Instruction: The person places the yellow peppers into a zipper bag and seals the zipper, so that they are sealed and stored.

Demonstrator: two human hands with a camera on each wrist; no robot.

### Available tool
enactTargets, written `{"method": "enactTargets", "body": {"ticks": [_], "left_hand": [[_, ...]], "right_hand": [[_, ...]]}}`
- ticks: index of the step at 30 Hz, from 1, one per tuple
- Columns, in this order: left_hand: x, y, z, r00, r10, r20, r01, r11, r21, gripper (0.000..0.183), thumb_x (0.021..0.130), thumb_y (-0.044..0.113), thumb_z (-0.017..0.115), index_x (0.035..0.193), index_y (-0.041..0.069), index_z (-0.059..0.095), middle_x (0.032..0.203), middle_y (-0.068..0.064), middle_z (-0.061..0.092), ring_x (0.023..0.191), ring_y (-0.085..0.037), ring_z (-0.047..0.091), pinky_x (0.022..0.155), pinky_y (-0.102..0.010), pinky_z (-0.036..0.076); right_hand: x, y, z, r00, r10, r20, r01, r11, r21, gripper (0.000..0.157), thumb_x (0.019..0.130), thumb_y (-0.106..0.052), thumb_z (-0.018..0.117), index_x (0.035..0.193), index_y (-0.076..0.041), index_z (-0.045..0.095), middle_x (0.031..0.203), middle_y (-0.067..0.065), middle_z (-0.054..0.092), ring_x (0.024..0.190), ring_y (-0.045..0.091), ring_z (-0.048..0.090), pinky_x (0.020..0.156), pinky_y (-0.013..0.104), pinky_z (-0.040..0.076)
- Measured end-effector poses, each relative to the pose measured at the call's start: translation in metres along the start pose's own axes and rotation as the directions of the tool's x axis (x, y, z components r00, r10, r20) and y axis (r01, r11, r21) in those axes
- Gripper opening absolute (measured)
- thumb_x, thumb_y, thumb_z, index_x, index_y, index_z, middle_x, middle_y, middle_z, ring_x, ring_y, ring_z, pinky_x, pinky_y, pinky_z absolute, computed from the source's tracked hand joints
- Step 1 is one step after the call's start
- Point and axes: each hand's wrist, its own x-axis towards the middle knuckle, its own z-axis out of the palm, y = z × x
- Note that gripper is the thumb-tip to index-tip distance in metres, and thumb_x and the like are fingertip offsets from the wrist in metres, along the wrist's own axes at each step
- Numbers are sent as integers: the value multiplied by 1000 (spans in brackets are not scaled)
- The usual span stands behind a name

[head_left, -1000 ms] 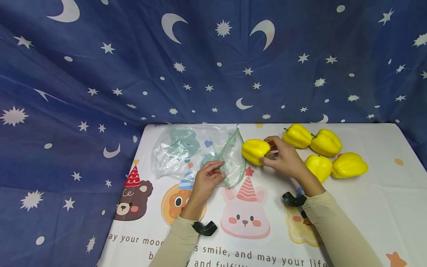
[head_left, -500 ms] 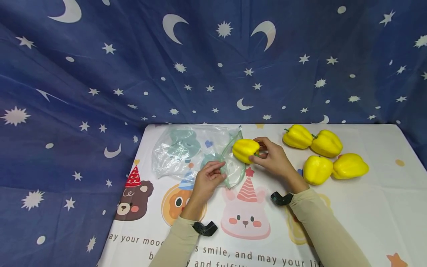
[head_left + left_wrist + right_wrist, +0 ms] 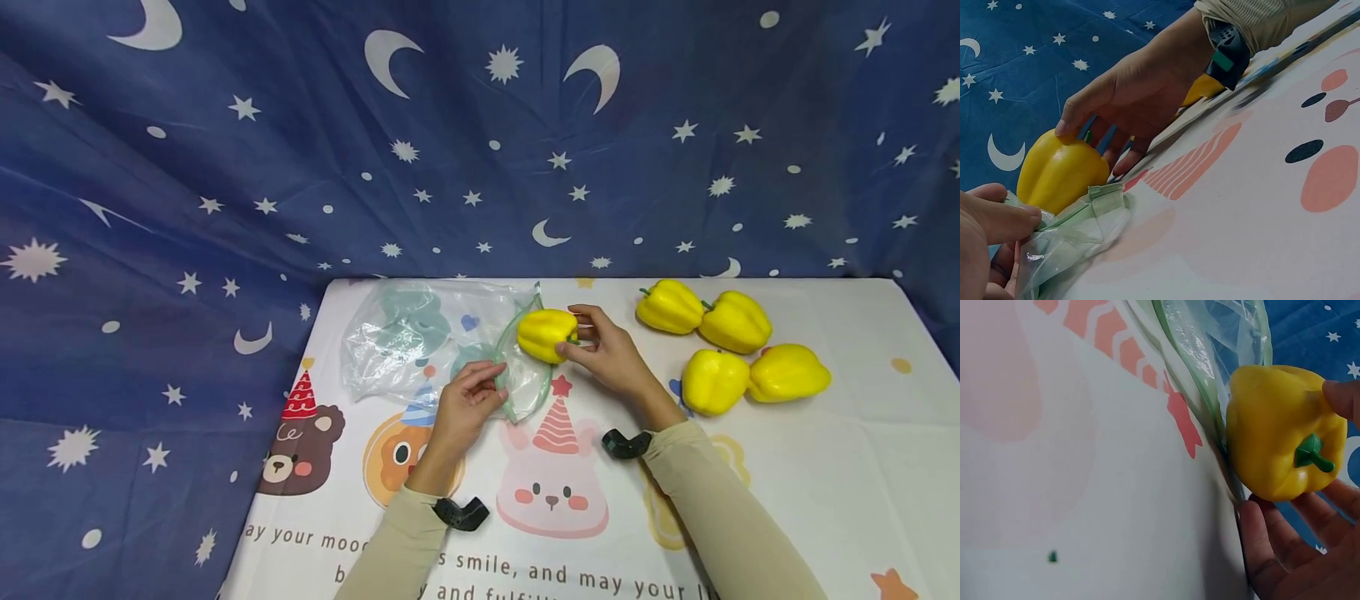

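A yellow bell pepper point(image 3: 547, 336) with a green stem is held by my right hand point(image 3: 613, 357), the thumb and fingers around its stem end. Its rounded end overlaps the green-edged mouth of a clear plastic bag point(image 3: 397, 354) in the head view. My left hand point(image 3: 467, 407) pinches the near side of that mouth between thumb and fingers. In the left wrist view, the bag's green rim point(image 3: 1105, 195) stands in front of the lower part of the pepper point(image 3: 1060, 169). The right wrist view shows the pepper's stem point(image 3: 1314, 453) facing my palm.
Several more yellow bell peppers point(image 3: 733, 323) lie in a group at the back right of the table. A white tablecloth point(image 3: 847, 475) with printed cartoon animals covers it. A blue curtain point(image 3: 480, 225) with moons and stars hangs behind and at the left.
My right hand has moved left with the bell pepper, from just right of the bag to over its mouth. The left hand has kept its place on the bag's edge.
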Motion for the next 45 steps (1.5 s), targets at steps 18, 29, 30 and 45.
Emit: {"method": "enactTargets", "body": {"ticks": [18, 29, 30, 45], "left_hand": [[0, -2, 1, 999, 28, 24, -28, 1000, -12, 38, 88, -6, 74, 126, -4, 69, 129, -16, 59, 101, -15, 58, 86, -15, 55], [-1, -1, 0, 998, 48, 41, -49, 999, 3, 35, 89, -7, 71, 124, -5, 70, 128, -19, 59, 101, -17, 58, 87, -16, 55], [-1, -1, 0, 998, 49, 44, -49, 999, 6, 35, 89, -7, 71, 124, -4, 70, 128, -18, 60, 102, -18, 58, 87, -16, 55], [-2, -1, -1, 996, 69, 59, -68, 998, -15, 34, 90, -7, 71, 124, -7, 69, 128, -20, 59, 102, -22, 57, 85, -14, 54]], "right_hand": [[8, 9, 2, 979, 117, 166, -174, 906, 387, 58, 102, -29, 63, 153, -16, 39, 147, 16, 48, 115, 23, 61, 86, 36, 62], [13, 7, 2, 951, 136, 279, -227, 917, 328, 71, 102, -28, 65, 161, -18, 28, 160, 16, 37, 98, 20, 60, 79, 26, 61], [14, 7, 2, 945, 131, 301, -230, 918, 322, 72, 102, -29, 64, 162, -19, 26, 160, 17, 36, 92, 20, 60, 76, 25, 61], [19, 4, 5, 933, 133, 333, -241, 920, 308, 55, 103, -25, 61, 153, -12, 40, 130, 18, 53, 79, 19, 59, 68, 24, 60]]}}
